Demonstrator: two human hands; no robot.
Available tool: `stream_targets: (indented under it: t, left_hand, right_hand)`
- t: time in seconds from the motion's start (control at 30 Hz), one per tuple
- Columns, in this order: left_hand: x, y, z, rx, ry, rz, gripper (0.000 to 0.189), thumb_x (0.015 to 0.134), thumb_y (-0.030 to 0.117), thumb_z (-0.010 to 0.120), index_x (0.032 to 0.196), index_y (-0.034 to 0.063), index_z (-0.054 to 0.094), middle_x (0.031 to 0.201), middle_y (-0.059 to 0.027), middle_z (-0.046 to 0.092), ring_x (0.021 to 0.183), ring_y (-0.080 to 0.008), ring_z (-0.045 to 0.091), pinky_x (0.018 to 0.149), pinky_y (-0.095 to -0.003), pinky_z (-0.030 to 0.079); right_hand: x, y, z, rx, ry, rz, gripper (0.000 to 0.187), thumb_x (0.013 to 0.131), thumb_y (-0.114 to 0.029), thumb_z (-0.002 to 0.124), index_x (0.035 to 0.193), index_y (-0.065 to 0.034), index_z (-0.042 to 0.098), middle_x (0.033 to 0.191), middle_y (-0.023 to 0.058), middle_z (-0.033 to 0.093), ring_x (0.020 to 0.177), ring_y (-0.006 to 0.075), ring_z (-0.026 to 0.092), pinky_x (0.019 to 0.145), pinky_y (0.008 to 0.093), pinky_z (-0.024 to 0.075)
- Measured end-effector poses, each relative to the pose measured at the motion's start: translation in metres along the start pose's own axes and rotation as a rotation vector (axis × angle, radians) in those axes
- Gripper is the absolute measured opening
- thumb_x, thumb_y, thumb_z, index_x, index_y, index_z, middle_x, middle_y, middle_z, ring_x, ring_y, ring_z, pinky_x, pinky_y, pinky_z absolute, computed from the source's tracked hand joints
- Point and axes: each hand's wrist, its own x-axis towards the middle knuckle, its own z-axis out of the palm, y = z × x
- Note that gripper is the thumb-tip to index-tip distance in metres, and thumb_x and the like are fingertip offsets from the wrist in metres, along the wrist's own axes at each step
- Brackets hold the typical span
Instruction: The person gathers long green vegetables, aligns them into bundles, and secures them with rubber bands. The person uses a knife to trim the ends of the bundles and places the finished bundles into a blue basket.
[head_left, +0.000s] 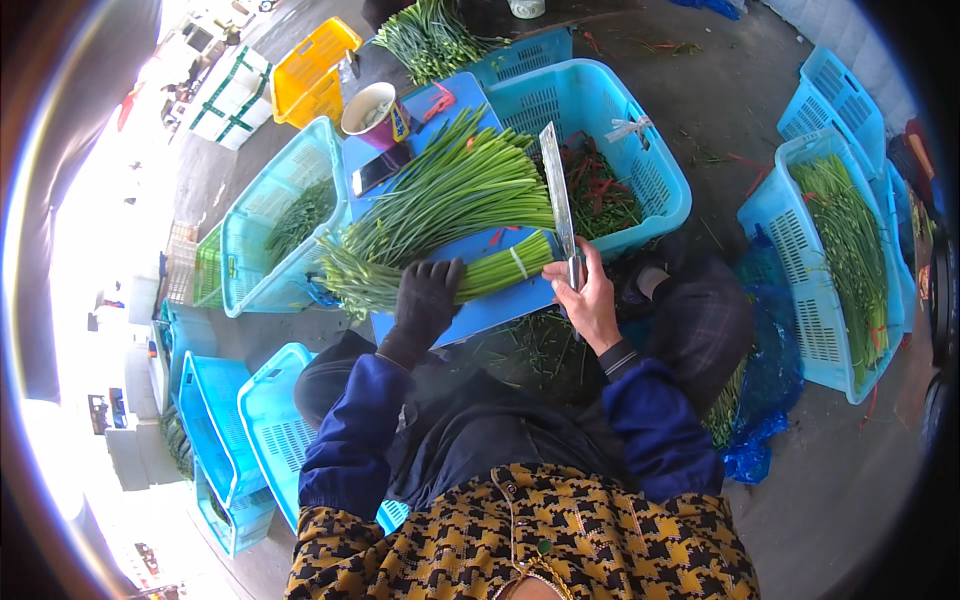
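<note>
My left hand (427, 304), in a dark glove, is closed over a bundle of green flowering chive stems (491, 277). A pale band wraps the bundle near its cut ends, and its budded tips spread to the left. My right hand (592, 300), bare, grips a knife (556, 180) by its handle. The long blade points away from me, just right of the stem ends. Behind the bundle, a larger heap of loose stems (457, 187) lies on the blue board (495, 319), cut ends to the right.
A blue crate (664, 180) with trimmings and red ties stands beyond the knife. On the board's left are a phone (379, 171) and a paper tub (371, 112). Another blue crate (281, 217) holding greens adjoins it. At right, a crate (802, 247) holds more stems.
</note>
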Motion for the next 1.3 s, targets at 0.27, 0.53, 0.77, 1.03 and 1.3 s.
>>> stream_targets:
  t: [0.27,0.53,0.77,1.03,1.3]
  left_hand:
    - [0.03,0.027,0.004,-0.354,0.061,0.044,0.087,0.067,0.047,0.088,0.135,0.006,0.052,0.131,-0.0176,0.058,0.121,-0.0404,0.053,0.103,-0.0521,0.041]
    - [0.114,0.039,0.049,-0.58,0.039,0.009,0.052,0.087,0.039,0.077,0.125,0.0075,0.065,0.122,-0.0212,0.066,0.111,-0.042,0.063,0.096,-0.0476,0.05]
    - [0.147,0.019,0.059,-0.572,0.092,-0.073,0.048,0.094,0.043,0.068,0.122,0.0039,0.067,0.115,-0.0251,0.069,0.111,-0.0428,0.064,0.096,-0.0482,0.05]
    - [0.127,0.028,0.049,-0.757,0.157,0.043,0.053,0.091,0.039,0.073,0.126,0.0018,0.061,0.12,-0.0268,0.065,0.111,-0.0421,0.064,0.092,-0.0489,0.052]
    - [0.078,0.068,0.029,-0.393,-0.037,-0.076,0.065,0.065,0.029,0.087,0.119,0.0065,0.058,0.104,-0.0183,0.063,0.097,-0.0424,0.061,0.084,-0.0511,0.051]
  right_hand:
    - [-0.02,-0.005,-0.014,0.02,0.156,-0.054,0.061,0.093,0.0,0.062,0.148,-0.002,0.035,0.096,0.0097,0.072,0.072,0.0131,0.069,0.064,0.0267,0.0564]
    - [-0.043,-0.006,-0.04,0.121,0.247,0.062,0.061,0.092,-0.002,0.066,0.145,0.0016,0.036,0.084,0.0088,0.069,0.052,0.0071,0.052,0.047,0.0231,0.0435]
    - [-0.043,0.0,-0.047,0.161,0.275,0.125,0.062,0.09,-0.001,0.067,0.144,-0.0005,0.036,0.084,0.0088,0.068,0.051,0.0082,0.053,0.046,0.0239,0.0442]
    - [-0.049,0.0,-0.043,0.095,0.2,0.086,0.06,0.09,-0.002,0.067,0.143,0.0006,0.039,0.082,0.0066,0.068,0.054,0.0083,0.056,0.049,0.0245,0.0459]
    - [-0.043,-0.019,-0.044,-0.18,0.074,0.143,0.046,0.094,-0.008,0.065,0.137,-0.0022,0.049,0.079,0.0044,0.065,0.059,0.0056,0.056,0.055,0.0248,0.0479]
